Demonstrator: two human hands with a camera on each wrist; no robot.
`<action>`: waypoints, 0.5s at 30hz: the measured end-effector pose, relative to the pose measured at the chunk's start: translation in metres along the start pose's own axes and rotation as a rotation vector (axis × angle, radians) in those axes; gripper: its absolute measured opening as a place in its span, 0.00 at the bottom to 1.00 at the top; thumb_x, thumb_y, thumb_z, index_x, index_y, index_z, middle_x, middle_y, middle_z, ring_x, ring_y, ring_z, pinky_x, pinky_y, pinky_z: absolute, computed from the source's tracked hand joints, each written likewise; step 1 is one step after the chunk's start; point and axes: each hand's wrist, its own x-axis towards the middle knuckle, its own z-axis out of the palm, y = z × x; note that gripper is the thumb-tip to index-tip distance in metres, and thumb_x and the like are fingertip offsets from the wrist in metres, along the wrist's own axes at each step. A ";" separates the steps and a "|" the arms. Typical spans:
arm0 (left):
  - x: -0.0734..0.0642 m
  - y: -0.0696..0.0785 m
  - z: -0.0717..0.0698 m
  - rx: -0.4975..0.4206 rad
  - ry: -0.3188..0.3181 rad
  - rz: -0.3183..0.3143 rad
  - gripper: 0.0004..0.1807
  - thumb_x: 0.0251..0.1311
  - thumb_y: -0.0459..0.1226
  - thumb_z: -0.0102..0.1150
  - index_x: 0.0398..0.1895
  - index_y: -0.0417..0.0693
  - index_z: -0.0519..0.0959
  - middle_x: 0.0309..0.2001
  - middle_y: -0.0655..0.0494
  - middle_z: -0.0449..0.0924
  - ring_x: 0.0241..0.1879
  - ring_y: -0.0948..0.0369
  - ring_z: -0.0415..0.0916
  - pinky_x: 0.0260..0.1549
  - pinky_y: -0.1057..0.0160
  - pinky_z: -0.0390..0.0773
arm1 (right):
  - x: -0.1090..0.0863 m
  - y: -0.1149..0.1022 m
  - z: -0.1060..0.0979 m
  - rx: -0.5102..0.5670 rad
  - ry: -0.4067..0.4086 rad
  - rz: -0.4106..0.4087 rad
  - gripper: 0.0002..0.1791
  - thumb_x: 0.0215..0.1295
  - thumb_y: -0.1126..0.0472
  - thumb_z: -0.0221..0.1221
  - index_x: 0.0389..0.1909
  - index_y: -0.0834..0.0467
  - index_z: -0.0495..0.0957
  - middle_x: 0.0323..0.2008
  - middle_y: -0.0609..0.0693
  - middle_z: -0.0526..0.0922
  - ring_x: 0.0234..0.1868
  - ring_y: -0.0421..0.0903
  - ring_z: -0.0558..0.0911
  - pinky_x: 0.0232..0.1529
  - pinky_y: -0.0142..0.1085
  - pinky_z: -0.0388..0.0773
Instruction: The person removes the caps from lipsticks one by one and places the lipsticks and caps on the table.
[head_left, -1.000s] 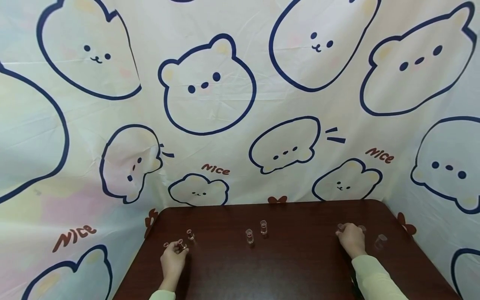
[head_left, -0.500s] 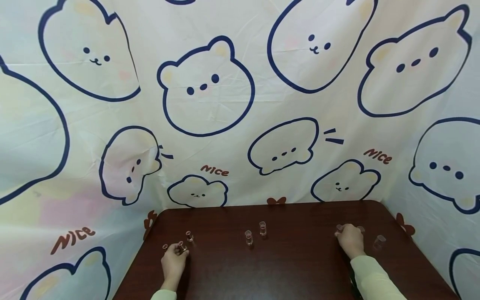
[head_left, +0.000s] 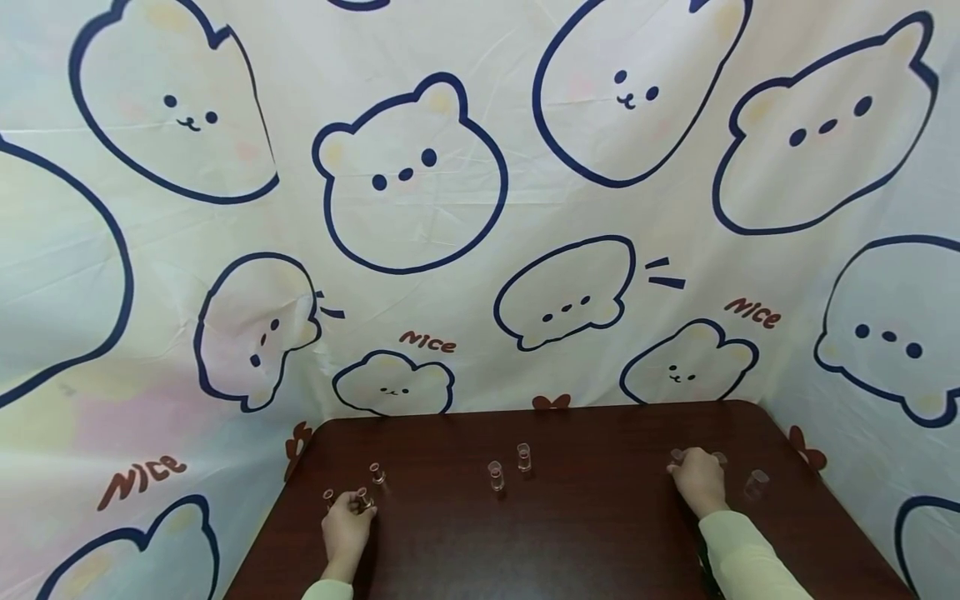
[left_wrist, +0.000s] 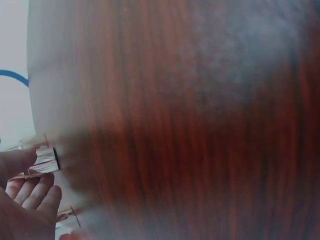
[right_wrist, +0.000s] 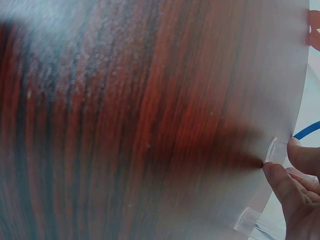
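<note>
Left hand (head_left: pixel 346 523) pinching clear reddish-rimmed bottle (left_wrist: pixel 47 162) near brown wood-grain surface's (head_left: pixel 570 533) left edge, right hand (head_left: pixel 702 482) clear cylinder (right_wrist: pixel 275 151) toward far-right corner; sloppy nudge might topple clear neighbours (head_left: pixel 757 484) imo.

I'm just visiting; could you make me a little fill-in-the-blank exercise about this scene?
1. The number of small clear containers near the table's middle is ___.
2. The reddish-brown word on the backdrop reads ___.
3. The cartoon animals are outlined in dark ___.
4. A copper-tinted container is held by the person's ___ hand.

Missing words: two; Nice; blue; left.
</note>
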 end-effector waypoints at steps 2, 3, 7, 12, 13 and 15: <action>0.000 -0.001 0.000 0.003 0.004 0.007 0.15 0.47 0.26 0.69 0.38 0.29 0.78 0.34 0.35 0.82 0.40 0.38 0.78 0.39 0.41 0.73 | 0.000 0.000 0.000 0.001 0.000 0.000 0.09 0.62 0.68 0.61 0.34 0.73 0.82 0.25 0.61 0.82 0.18 0.46 0.75 0.20 0.39 0.69; 0.000 -0.002 0.000 0.004 0.008 0.010 0.14 0.47 0.26 0.70 0.38 0.29 0.78 0.34 0.35 0.83 0.40 0.38 0.78 0.40 0.41 0.72 | 0.000 0.000 0.000 0.001 0.001 -0.001 0.08 0.62 0.68 0.61 0.33 0.72 0.82 0.24 0.59 0.82 0.17 0.46 0.75 0.20 0.39 0.69; 0.000 -0.003 0.000 0.016 0.021 0.018 0.14 0.46 0.26 0.71 0.37 0.30 0.78 0.34 0.35 0.83 0.40 0.38 0.78 0.41 0.41 0.72 | 0.001 0.001 -0.001 -0.002 0.010 -0.009 0.08 0.62 0.68 0.61 0.32 0.72 0.83 0.24 0.58 0.82 0.18 0.46 0.75 0.20 0.39 0.70; 0.000 -0.003 -0.002 0.025 0.011 0.010 0.14 0.46 0.27 0.71 0.37 0.30 0.79 0.34 0.36 0.83 0.40 0.38 0.78 0.41 0.41 0.71 | 0.000 0.001 0.000 -0.007 0.003 -0.007 0.08 0.62 0.68 0.61 0.32 0.72 0.82 0.24 0.60 0.82 0.17 0.46 0.74 0.19 0.39 0.68; 0.000 -0.004 -0.002 0.025 0.006 0.008 0.14 0.47 0.27 0.71 0.37 0.30 0.79 0.34 0.36 0.83 0.40 0.38 0.78 0.41 0.41 0.71 | 0.000 0.001 0.000 -0.010 0.003 -0.008 0.08 0.62 0.68 0.61 0.32 0.72 0.82 0.24 0.60 0.82 0.17 0.46 0.74 0.19 0.39 0.68; 0.000 -0.005 -0.002 0.026 -0.001 0.010 0.14 0.47 0.27 0.71 0.37 0.30 0.79 0.33 0.37 0.83 0.40 0.38 0.78 0.41 0.41 0.72 | 0.000 0.001 0.000 -0.018 0.004 -0.008 0.09 0.62 0.68 0.61 0.32 0.73 0.82 0.23 0.59 0.82 0.16 0.46 0.73 0.19 0.39 0.68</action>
